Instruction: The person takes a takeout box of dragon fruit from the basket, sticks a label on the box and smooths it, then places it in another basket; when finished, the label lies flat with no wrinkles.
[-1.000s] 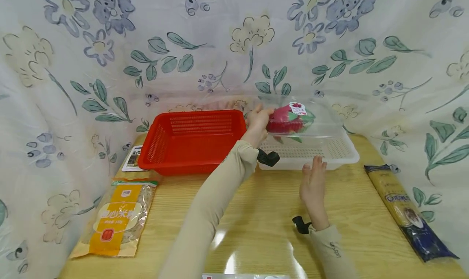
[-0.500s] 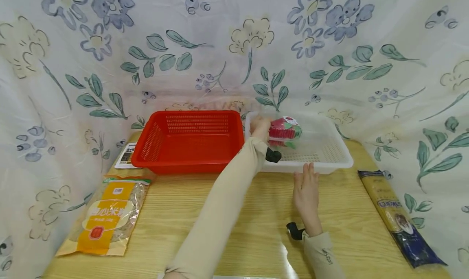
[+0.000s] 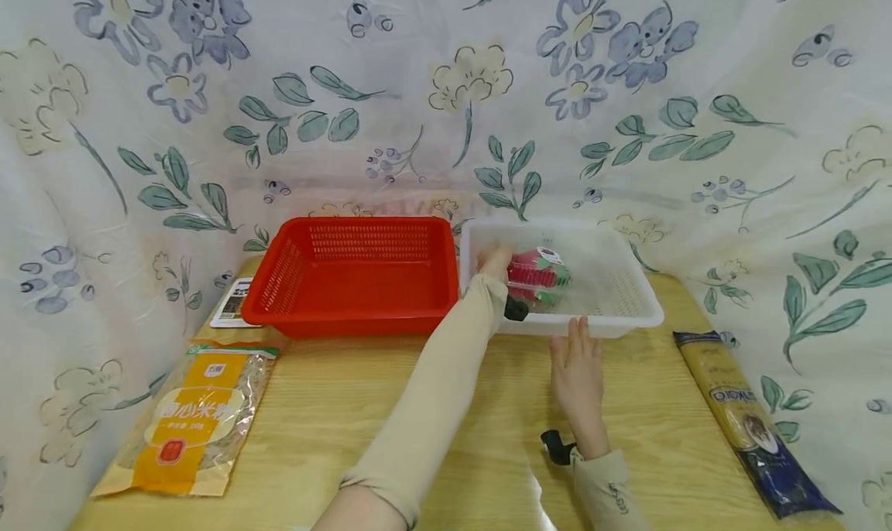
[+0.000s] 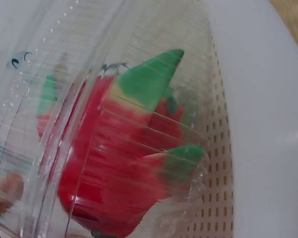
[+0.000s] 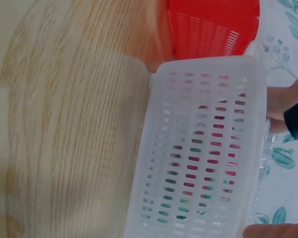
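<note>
My left hand [image 3: 495,258] reaches down inside the white plastic basket [image 3: 644,310] and grips the left end of a clear plastic box [image 4: 154,64]. Through its ribbed walls shows a red dragon fruit [image 4: 109,158] with green tips, and a white label sits on top. The box lies low in the basket's left half; the left wrist view has the perforated floor close beside it. My right hand [image 3: 580,380] has its fingers straight, with the fingertips right at the basket's front rim. In the right wrist view, the basket's slotted wall partly hides the red fruit.
A red basket [image 3: 351,322] stands left of the white one, with a printed card [image 3: 232,305] behind its left side. An orange-and-clear food bag [image 3: 188,423] lies front left, a yellow-and-blue packet [image 3: 753,423] at right. Floral cloth [image 3: 432,152] hangs behind the table.
My left hand has lowered the clear box with the dragon fruit into the white basket. My right hand has moved up to the basket's front rim. The head view has shifted slightly.
</note>
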